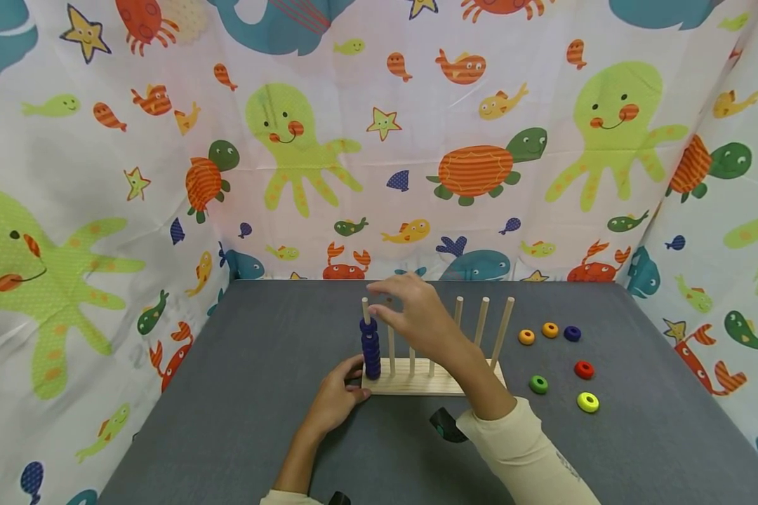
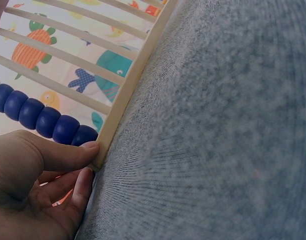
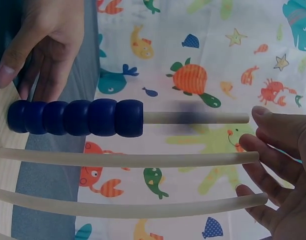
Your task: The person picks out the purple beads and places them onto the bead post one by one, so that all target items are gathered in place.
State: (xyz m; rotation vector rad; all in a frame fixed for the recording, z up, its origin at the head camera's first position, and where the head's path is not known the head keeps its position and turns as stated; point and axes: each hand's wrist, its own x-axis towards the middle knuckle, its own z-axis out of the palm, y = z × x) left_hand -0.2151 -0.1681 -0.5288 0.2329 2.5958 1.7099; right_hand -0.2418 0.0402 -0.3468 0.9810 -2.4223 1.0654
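Note:
A wooden peg rack (image 1: 410,386) with a flat base and several upright pegs stands on the table. Dark blue beads (image 3: 78,117) are stacked on its leftmost peg (image 3: 232,118). Farther up that peg, a blurred blue bead (image 3: 190,116) appears in motion, apart from the stack. My left hand (image 1: 337,396) pinches the left end of the base between thumb and fingers, beside the lowest bead. At the top of the leftmost peg is my right hand (image 1: 417,319), thumb and fingers spread, with nothing held between them.
Right of the rack lie loose beads: two orange (image 1: 526,337), one blue (image 1: 572,334), one red (image 1: 584,369), one green (image 1: 539,384) and one yellow (image 1: 588,402). A curtain (image 1: 379,161) printed with sea animals hangs behind and beside the grey table (image 1: 227,435).

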